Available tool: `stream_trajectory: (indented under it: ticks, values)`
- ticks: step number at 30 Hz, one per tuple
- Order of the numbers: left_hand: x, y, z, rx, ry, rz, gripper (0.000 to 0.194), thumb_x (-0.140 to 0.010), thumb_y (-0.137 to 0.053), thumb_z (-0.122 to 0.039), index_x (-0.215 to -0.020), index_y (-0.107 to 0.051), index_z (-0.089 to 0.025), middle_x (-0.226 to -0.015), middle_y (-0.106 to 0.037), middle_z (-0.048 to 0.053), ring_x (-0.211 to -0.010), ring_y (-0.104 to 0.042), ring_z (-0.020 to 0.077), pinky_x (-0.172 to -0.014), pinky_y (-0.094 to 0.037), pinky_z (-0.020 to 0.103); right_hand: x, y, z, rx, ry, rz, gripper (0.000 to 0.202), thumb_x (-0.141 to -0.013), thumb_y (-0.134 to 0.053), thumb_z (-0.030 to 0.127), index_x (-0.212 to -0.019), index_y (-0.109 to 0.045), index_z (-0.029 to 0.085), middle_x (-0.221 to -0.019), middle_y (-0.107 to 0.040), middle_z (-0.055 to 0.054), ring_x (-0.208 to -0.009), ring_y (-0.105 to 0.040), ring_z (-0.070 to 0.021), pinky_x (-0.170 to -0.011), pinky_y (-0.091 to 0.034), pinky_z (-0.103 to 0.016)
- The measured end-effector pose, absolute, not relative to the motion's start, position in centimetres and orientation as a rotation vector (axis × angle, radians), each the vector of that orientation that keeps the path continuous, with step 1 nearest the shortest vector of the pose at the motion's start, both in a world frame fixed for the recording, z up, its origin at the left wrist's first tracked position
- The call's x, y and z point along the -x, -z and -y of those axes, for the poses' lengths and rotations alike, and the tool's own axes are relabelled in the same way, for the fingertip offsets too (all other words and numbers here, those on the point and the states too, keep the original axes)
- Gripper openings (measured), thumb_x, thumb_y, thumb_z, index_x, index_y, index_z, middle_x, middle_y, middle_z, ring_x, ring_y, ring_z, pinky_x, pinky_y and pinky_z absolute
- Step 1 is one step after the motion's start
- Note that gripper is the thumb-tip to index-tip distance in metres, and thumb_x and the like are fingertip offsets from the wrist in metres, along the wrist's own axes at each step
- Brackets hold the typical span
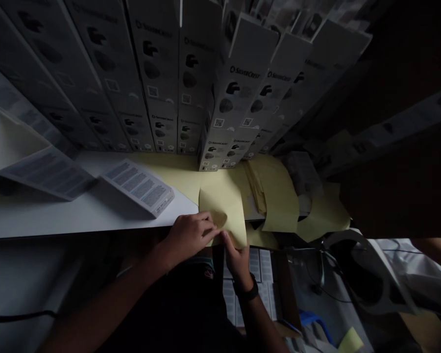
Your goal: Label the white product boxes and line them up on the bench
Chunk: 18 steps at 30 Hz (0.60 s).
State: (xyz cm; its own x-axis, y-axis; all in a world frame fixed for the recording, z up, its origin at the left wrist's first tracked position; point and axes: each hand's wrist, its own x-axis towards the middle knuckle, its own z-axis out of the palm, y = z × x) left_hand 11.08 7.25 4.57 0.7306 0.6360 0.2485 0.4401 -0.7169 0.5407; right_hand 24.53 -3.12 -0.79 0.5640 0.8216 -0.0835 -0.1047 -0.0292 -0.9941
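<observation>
A yellow paper sheet [226, 201] reaches over the front edge of the white table, its near part slightly buckled. My left hand [191, 234] has its fingertips pinched at the sheet's lower left part. From below, my right hand [238, 260] grips the near edge, thumb on top and the other fingers hidden underneath. A dark band [248, 289] circles my right wrist. Both hands nearly meet at the thumb and fingertips. Whether something small lies between them I cannot make out.
Tall rows of SilverCrest boxes [238, 93] stand behind the sheet. One printed box [137, 186] lies on the white table [59, 215]. More yellow sheets [279, 193] are piled to the right. Below, a carton holds several small boxes [266, 264]. Another person's arm [435, 250] shows far right.
</observation>
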Motion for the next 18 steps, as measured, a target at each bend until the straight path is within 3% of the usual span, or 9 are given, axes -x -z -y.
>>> stream_trajectory:
  ticks: [7, 18]
  values:
    - [-10.5, -4.6, -9.1, -2.289, -0.437, -0.63, 0.016, -0.089, -0.066, -0.027, -0.078, -0.076, -0.022, -0.079, -0.066, -0.003, -0.067, -0.061, 0.0061, -0.063, -0.043, 0.02, -25.3, 0.9, 3.3, 1.469, -0.808, 0.768, 0.029, -0.078, -0.078, 0.04, -0.092, -0.077, 0.015, -0.094, -0.077, -0.01, -0.082, -0.074, -0.0238, -0.077, -0.062, -0.036]
    - [-10.4, -3.0, -9.2, -2.378, -0.704, -0.623, 0.019, -0.09, -0.062, -0.024, -0.074, -0.072, -0.02, -0.075, -0.068, -0.002, -0.066, -0.061, 0.0066, -0.061, -0.044, 0.019, -25.4, 0.8, 3.1, 1.439, -0.839, 0.816, 0.023, -0.082, -0.074, 0.04, -0.092, -0.078, 0.019, -0.091, -0.078, -0.007, -0.079, -0.074, -0.0226, -0.072, -0.061, -0.033]
